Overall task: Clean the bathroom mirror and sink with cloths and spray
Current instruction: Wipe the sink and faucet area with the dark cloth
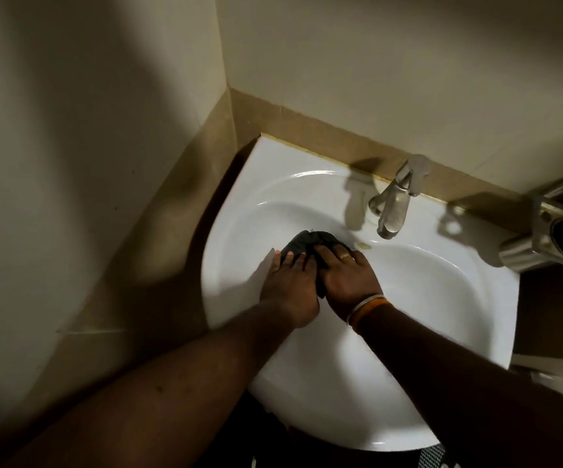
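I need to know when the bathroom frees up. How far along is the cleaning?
Mid-job. Both hands, left hand and right hand, press a dark cloth against the sink basin's back wall beside the faucet. The visible basin looks white. No mirror or spray is in view, so that part can't be judged.

Dim, warm-tinted shot — only the white sink (408, 298) reads bright. Light comes from above and to the right: the tap (393, 207) throws a soft shadow left across the sink's back ledge, and the steel holder (557, 228) at the right edge drops another on the rim. Thin glare streaks along the sink's inner curve and near the front lip. The wall (70, 130) at left carries broad, soft-edged shadows. Both forearms go near-black toward the bottom edge, with detail lost. Slight motion blur on the left hand (290, 285) and the dark cloth (310, 239). Wide-angle bend at the edges — the steel holder looks stretched and soft.
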